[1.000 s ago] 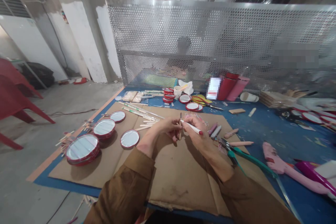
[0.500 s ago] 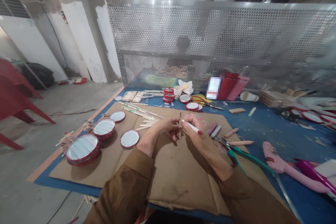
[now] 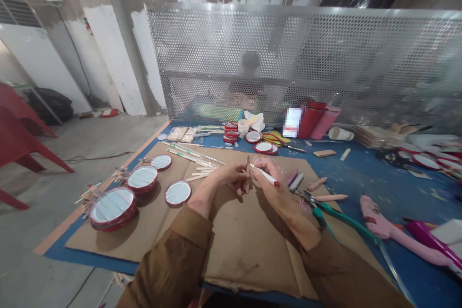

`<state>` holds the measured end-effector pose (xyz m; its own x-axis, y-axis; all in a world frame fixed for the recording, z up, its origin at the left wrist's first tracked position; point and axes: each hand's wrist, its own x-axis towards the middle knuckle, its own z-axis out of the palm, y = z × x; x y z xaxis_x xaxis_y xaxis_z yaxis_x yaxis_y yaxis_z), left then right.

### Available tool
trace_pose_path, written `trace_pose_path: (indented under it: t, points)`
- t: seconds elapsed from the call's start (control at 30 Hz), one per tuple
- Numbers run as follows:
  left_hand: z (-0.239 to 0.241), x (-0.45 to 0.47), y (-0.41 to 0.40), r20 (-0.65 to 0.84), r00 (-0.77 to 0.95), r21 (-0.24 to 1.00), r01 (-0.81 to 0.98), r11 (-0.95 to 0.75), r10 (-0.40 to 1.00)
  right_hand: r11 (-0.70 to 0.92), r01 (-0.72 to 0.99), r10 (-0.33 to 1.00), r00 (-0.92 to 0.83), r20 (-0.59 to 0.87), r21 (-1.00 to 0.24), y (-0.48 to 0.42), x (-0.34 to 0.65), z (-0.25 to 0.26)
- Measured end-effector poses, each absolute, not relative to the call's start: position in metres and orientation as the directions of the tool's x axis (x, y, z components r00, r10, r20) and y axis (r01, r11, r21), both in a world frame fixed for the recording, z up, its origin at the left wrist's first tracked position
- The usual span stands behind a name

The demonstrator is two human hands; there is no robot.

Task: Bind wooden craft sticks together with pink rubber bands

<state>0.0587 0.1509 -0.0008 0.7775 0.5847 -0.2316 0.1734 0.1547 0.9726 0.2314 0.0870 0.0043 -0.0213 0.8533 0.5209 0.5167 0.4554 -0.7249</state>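
Observation:
Over the cardboard sheet (image 3: 249, 245), my left hand (image 3: 233, 176) is closed on a narrow brown wooden stick (image 3: 248, 185), held upright between the fingertips. My right hand (image 3: 270, 178) grips a white marker (image 3: 265, 174) with a red end; its tip points at the stick, and I cannot tell whether they touch. Left of my hands lies a round white disc with a red rim (image 3: 178, 193). Pale craft sticks (image 3: 198, 174) lie just behind my left wrist. Green-handled pliers (image 3: 317, 207) rest beside my right forearm.
Stacks of red-rimmed discs (image 3: 112, 206) stand at the left. A pink glue gun (image 3: 378, 219) lies at the right. Red and pink bottles (image 3: 313, 118), a phone (image 3: 292, 122) and yellow-handled scissors (image 3: 276, 138) are at the back, before a perforated metal panel (image 3: 224, 43).
The marker has shifted very slightly in my right hand's grip area. Both hands otherwise keep their places, and the view has tilted a little.

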Motion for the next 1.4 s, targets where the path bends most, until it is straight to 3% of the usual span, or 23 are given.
trace_pose_path:
  t: [0.47,0.67,0.83,1.13,1.4]
  points:
    - [-0.001,0.059,0.152,-0.257,0.782,0.966,0.186,0.180,0.568,0.494,0.533,0.839,-0.085,0.537,-0.687,0.086,0.230,0.004]
    - [-0.002,0.058,0.152,-0.231,0.785,0.972,0.162,0.169,0.574,0.419,0.510,0.863,0.034,0.504,-0.751,0.089,0.232,0.000]
    - [-0.004,0.059,0.154,-0.237,0.791,0.971,0.167,0.172,0.564,0.467,0.476,0.856,-0.031,0.516,-0.745,0.084,0.225,0.007]
    - [0.000,0.057,0.150,-0.243,0.783,0.969,0.172,0.177,0.573,0.407,0.503,0.876,0.020,0.481,-0.762,0.087,0.231,0.003]
    - [-0.002,0.057,0.153,-0.255,0.789,0.966,0.180,0.186,0.559,0.465,0.508,0.846,-0.012,0.533,-0.725,0.086,0.227,0.007]
